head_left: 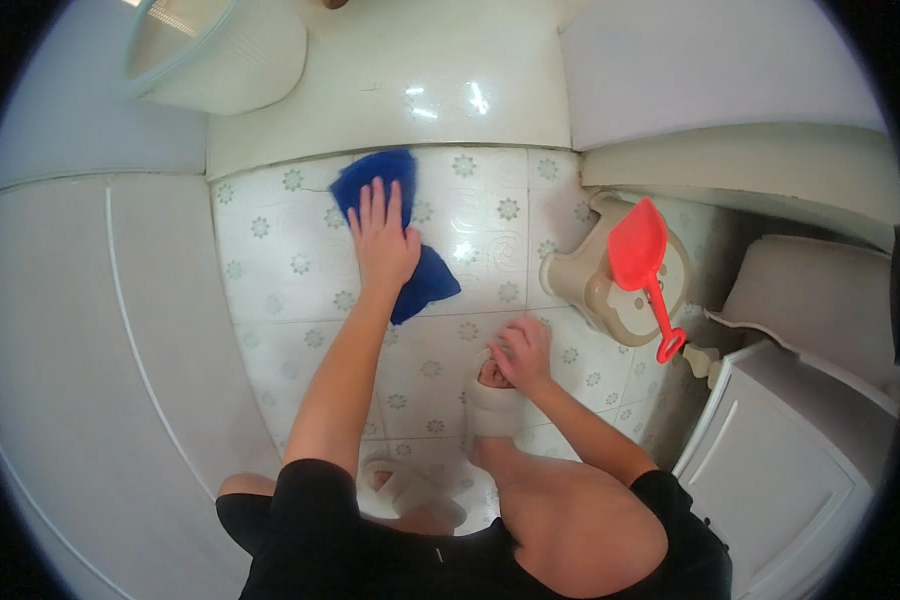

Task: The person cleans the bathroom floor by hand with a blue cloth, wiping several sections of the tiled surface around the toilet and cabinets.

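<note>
My left hand [383,245] lies flat on a dark blue cloth [430,282], fingers stretched out and pressing it against the tiled floor. The cloth is bunched, with one part showing beyond my fingertips and another below the wrist. Beside the toe of a pale slipper [494,398] on my foot is my right hand [523,352], slightly blurred. Its fingers are loosely bent and apart, with nothing visible in them.
A beige stool [592,275] stands to the right, with a red toy shovel [638,248] lying across it. Further right are a white cabinet [770,430] and a grey bin-like object [815,295]. A white basket [235,65] sits at the far left, on a raised ledge [450,55].
</note>
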A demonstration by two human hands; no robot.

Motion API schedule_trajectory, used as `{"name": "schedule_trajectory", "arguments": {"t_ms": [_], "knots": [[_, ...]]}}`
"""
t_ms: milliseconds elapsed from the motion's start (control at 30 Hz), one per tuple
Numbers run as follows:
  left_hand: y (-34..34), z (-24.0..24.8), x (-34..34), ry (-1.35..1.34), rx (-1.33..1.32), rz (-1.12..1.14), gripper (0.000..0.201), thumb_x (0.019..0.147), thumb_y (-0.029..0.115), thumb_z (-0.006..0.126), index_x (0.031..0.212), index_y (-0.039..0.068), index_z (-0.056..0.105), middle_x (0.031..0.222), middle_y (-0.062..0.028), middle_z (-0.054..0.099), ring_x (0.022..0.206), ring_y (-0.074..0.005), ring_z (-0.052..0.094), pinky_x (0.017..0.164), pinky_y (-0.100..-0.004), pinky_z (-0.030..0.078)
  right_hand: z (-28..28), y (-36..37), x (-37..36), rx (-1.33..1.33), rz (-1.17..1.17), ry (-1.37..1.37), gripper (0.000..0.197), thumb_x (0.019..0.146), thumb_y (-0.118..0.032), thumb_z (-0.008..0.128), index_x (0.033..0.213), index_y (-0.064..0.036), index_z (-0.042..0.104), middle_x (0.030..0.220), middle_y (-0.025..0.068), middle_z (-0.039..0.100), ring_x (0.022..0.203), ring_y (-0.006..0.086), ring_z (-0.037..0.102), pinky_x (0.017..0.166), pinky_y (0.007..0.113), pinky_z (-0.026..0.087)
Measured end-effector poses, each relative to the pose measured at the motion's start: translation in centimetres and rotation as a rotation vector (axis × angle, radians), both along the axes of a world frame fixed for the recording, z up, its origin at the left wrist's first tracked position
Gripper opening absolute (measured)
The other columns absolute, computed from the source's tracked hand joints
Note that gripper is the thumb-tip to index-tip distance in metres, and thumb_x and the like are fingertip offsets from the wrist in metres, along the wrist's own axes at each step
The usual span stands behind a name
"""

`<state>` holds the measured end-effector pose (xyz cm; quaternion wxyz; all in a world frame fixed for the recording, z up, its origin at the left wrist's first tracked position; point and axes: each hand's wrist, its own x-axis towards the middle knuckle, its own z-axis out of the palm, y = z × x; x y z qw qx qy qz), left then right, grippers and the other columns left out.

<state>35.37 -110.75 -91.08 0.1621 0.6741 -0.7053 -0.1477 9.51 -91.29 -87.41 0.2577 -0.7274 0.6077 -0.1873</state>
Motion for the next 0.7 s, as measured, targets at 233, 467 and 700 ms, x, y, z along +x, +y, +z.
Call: {"name": "schedule_trajectory", "arguments": {"t_ms": [233,467,700], "knots": [[-4.3,0.1,-11.4,0.074,-0.049,-0.471,0.07,0.088,0.02,0.064,0.156,0.012,0.051,0.167,-0.0118,0.042,0.156,-0.0307,0.036,0.129,-0.0551,0.025,-0.9,12.5,-9.1,0.093,-0.645,0.205,0.066,0.088,-0.019,0.074,0.147,0.0012,0.052,0.149,0.0265,0.054,0.141,0.0487,0.046,0.118,0.058,0.034],[-1.3,0.4,-12.9,0.045,0.036,-0.866,0.075,0.087,0.017,0.064,0.16,0.018,0.047,0.17,-0.007,0.039,0.157,-0.0278,0.033,0.13,-0.0523,0.024,1.1,13.8,-14.1,-0.089,-0.767,0.331,0.084,0.089,-0.008,0.068,0.162,0.0032,0.029,0.165,0.0273,0.035,0.154,0.0469,0.03,0.128,0.054,0.023],[7.6,1.3,-8.6,-0.017,0.037,-0.736,0.068,0.088,0.023,0.06,0.155,0.017,0.054,0.167,-0.0096,0.044,0.155,-0.0277,0.039,0.128,-0.052,0.027,3.0,5.9,-12.1,-0.1,-1.564,-0.777,0.08,0.098,-0.027,0.061,0.166,-0.0064,0.024,0.159,0.0148,0.034,0.142,0.0308,0.04,0.121,0.048,0.032]]}}
